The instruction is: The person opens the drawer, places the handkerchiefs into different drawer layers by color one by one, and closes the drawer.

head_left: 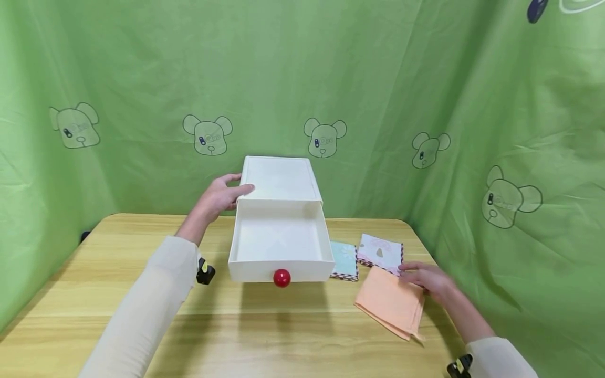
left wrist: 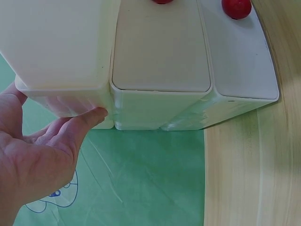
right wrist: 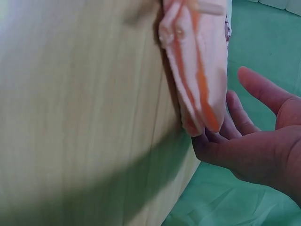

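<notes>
A white drawer cabinet [head_left: 281,178] stands near the table's back edge, its top drawer [head_left: 281,272] with a red knob pulled out. Nothing lies inside that drawer. My left hand [head_left: 222,197] grips the cabinet's upper left edge, thumb on top and fingers against the side. A folded orange towel [head_left: 389,302] lies at the right of the table. At its right edge is my right hand [head_left: 427,278]; in the right wrist view, the fingers reach under the towel's edge while the thumb stays apart from it.
A pale pink folded cloth [head_left: 379,249] with checked trim lies behind the towel, partly overlapped by it. Beside the cabinet is a light blue cloth [head_left: 344,257]. In the left wrist view, a middle drawer [left wrist: 162,47] and a bottom drawer [left wrist: 244,56] are closed. A green curtain [head_left: 368,79] surrounds the table.
</notes>
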Tool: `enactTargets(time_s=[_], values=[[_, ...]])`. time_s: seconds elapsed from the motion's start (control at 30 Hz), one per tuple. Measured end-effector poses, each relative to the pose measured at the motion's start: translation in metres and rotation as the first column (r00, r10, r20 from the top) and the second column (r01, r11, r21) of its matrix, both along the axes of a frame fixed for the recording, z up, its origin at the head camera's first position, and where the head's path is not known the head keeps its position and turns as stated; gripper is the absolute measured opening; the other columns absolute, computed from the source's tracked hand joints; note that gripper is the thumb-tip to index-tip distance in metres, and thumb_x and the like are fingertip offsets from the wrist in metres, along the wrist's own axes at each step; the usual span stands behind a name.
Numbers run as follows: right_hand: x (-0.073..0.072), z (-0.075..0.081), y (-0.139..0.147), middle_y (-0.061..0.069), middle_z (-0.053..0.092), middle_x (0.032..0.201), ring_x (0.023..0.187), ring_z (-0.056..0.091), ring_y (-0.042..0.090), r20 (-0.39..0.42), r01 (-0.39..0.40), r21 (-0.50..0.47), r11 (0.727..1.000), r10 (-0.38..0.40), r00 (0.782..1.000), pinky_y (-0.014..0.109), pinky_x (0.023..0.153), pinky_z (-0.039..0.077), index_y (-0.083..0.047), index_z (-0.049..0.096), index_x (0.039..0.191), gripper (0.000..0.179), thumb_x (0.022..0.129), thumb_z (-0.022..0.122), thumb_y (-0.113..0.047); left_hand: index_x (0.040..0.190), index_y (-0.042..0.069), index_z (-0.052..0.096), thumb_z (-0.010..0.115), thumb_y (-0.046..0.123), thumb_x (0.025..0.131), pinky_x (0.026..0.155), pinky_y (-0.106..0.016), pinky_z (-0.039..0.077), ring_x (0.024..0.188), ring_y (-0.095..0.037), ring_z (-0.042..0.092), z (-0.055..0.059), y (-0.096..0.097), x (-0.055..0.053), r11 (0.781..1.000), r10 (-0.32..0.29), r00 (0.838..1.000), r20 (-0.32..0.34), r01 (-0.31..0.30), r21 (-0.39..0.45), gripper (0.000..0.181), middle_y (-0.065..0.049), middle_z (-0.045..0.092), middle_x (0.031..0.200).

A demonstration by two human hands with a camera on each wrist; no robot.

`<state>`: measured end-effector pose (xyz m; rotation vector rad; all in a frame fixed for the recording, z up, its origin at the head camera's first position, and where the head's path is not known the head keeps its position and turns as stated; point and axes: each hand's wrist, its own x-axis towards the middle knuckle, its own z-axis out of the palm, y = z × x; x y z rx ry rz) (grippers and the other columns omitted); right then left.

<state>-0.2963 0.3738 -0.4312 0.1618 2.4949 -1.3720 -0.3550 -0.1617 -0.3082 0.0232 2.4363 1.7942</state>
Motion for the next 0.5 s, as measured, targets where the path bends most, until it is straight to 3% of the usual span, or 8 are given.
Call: enactTargets(time_s=[0.3,0.4,0.5], values=[[0.0036,-0.0058,0.0064,0.033,0.055,0.14,0.106,0.063,0.021,-0.016,-0.009,0.015,1.0,0.009,1.0,0.023,0.08,0.052,0.013,0.053,0.136,0.065,0.078,0.076,-0.001,0.161,0.017,0.027,0.071,0.04,0.094,0.101,-0.038,0.054,0.107,-0.024,0.061,-0.0003,0.0018,-0.0018,1.0,0.005,1.0,0.004,-0.005,-0.004,0.083,-0.012,0.06,0.131],[0.0047,-0.0082,0.0078,0.031,0.061,0.129,0.098,0.063,0.019,-0.007,0.001,0.001,1.0,-0.001,1.0,0.024,0.077,0.053,0.014,0.055,0.133,0.062,0.076,0.075,0.0,0.161,0.016,0.027,0.071,0.039,0.094,0.103,-0.039,0.054,0.11,-0.025,0.061,-0.0002,0.0016,-0.002,1.0,0.003,1.0,0.006,-0.003,0.002,0.083,-0.013,0.059,0.134],[0.0046,-0.0105,0.0084,0.018,0.066,0.112,0.087,0.062,0.016,-0.004,0.002,-0.012,1.0,-0.003,1.0,0.027,0.071,0.055,0.014,0.057,0.127,0.056,0.075,0.074,0.001,0.161,0.017,0.027,0.071,0.04,0.094,0.104,-0.04,0.053,0.111,-0.026,0.06,-0.0001,0.0009,-0.0026,1.0,0.004,1.0,0.004,-0.004,-0.003,0.083,-0.014,0.059,0.134]])
